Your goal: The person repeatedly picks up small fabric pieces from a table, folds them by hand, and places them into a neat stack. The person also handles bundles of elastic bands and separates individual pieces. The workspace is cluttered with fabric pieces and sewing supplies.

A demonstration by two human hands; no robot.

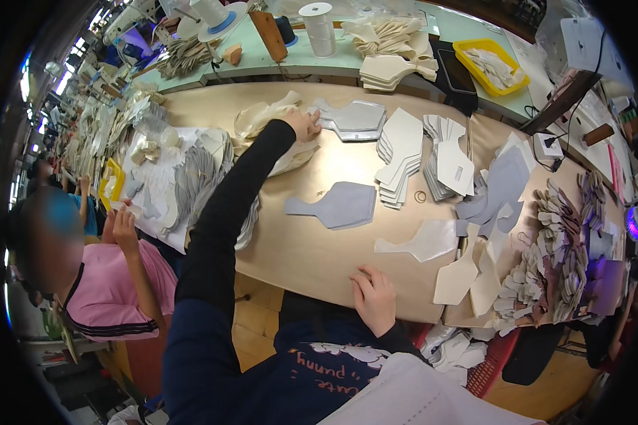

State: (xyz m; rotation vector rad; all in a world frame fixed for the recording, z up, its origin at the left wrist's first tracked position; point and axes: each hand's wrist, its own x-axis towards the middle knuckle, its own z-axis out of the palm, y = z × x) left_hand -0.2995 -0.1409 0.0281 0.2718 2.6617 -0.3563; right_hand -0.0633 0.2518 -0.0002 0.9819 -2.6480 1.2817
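Note:
My left hand (303, 125) reaches across the table, its fingers bent at the narrow end of a silver-grey stack of paddle-shaped cut pieces (359, 119). It appears closed on that end; the fingertips are partly hidden. Beneath and beside its wrist lies a loose pile of cream pieces (285, 157). Near the front edge my right hand (374, 297) rests on the tabletop, fingers loosely bent and apart, holding nothing. Between my hands lies a flat grey paddle-shaped piece (337, 204). To its right is a pale shiny piece (420, 241) of similar shape.
White stacks (403, 152) stand right of centre, beside grey pieces (503, 177). Brownish bundles (546, 262) cover the right end. Behind are a thread cone (318, 30) and a yellow tray (490, 65). A person in pink (120, 287) sits at left; a red basket (493, 361) stands below.

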